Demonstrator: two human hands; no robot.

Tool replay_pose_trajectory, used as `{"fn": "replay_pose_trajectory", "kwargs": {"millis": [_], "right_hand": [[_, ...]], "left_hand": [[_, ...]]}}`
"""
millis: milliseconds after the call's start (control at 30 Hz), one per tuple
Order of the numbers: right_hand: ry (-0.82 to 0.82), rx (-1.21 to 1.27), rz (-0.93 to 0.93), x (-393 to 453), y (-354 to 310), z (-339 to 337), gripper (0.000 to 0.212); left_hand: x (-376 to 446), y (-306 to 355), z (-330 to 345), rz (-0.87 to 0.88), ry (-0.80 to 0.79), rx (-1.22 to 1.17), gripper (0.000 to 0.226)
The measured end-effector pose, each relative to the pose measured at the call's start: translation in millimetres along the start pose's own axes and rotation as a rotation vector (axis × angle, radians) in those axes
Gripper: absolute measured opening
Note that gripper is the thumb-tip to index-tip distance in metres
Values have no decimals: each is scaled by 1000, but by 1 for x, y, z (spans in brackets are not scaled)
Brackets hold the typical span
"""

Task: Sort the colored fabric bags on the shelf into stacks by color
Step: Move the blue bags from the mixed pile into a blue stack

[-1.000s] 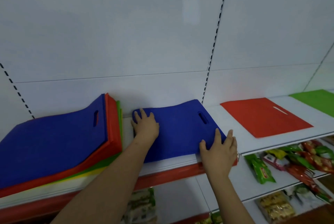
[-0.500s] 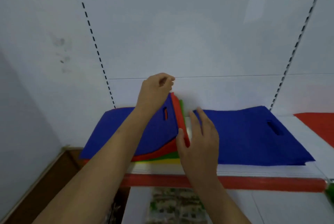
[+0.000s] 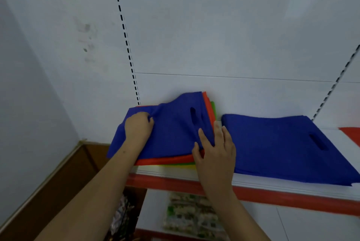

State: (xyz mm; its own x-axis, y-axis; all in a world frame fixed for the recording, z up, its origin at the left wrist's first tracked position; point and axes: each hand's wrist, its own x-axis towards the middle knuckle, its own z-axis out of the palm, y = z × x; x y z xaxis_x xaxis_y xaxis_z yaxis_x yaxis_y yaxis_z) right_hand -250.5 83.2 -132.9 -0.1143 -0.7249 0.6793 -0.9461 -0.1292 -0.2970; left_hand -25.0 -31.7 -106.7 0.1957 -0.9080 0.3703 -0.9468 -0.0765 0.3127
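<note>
On shelf (image 3: 187, 177), mixed bag stack (image 3: 171, 139)

Looks like a small shop: white retail shelf (image 3: 292, 187) with a red front edge, slotted upright strips (image 3: 124, 32) on the back panel above it, packaged snacks (image 3: 191, 217) stocked below it, fabric bags (image 3: 276, 143) laid on it.

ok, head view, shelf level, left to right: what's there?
left hand bunching the top blue bag of the mixed stack → right hand at that stack's right edge → separate blue bag → red bag at frame edge
</note>
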Motion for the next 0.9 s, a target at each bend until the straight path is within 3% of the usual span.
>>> {"fn": "replay_pose_trajectory", "kwargs": {"millis": [233,367,500,667,800,900], "right_hand": [[36,-42,-27,3,-4,-7,35],[148,89,-20,7,10,-30,35],[139,373,176,10,53,-66,42],[174,449,410,10,129,-109,46],[213,379,500,10,183,-129,41],[178,240,534,7,222,-125,40]], "left_hand": [[-2,6,-17,10,-38,-16,33],[-15,45,-46,115,74,-152,31],[-25,118,-56,273,162,-191,32],[-35,205,-38,442,170,-245,31],[-42,260,-17,552,118,-220,30],[-60,290,19,501,-78,-41,34]]}}
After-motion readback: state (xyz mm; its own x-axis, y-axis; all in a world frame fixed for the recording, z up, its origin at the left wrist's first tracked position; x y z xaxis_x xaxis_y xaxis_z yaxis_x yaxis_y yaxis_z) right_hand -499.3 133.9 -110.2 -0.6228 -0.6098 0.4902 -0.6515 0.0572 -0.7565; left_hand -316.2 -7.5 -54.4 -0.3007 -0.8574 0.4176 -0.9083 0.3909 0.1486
